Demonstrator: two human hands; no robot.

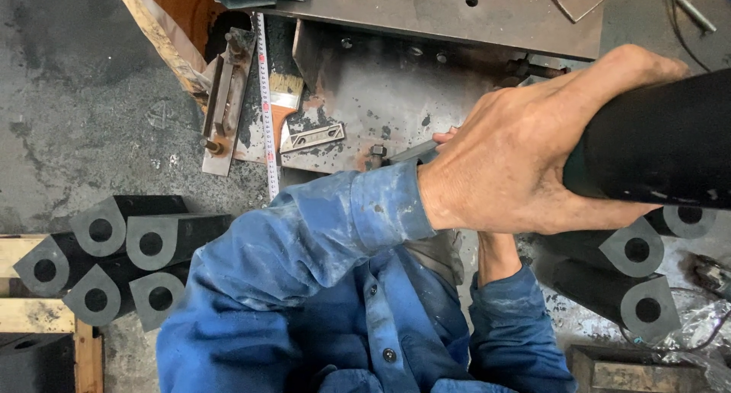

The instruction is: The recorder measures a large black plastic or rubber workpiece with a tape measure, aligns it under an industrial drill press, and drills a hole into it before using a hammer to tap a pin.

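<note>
Head view, looking straight down over the wearer's blue work shirt (327, 301).

1. Left hand (510, 164), centre right of frame: wrapped around the near end of a thick black cylindrical bar (655, 138) that runs off the right edge. Fingers curl under it and the thumb lies along the top, a grip that appears to bear the bar's weight while keeping it level above the plate.

2. Right hand: almost wholly hidden under the left. Only the forearm in its blue sleeve (502, 317) shows, rising at lower centre right; whether it is clenched or loose cannot be told. A fingertip (445, 134) shows just left of the left hand, beside a grey metal strip (411, 153); whose finger it is stays unclear.

3. Steel work plate (381, 88), upper centre: rust-stained, spattered, with drilled holes. On it lie a small slotted steel bracket (312, 136) and a bolt head (377, 151).

4. Measuring tape (266, 103), upper left of centre: laid straight down the plate's left edge, beside a paintbrush (285, 88) and a clamp-like steel fixture (223, 96).

5. Black teardrop-profile blocks with round bores, left stack (114, 263), lower left: bore faces up, resting on wooden slats (30, 317), so the holes show.

6. Matching blocks, right group (640, 279), lower right: lying beneath the held bar, close to it.
</note>
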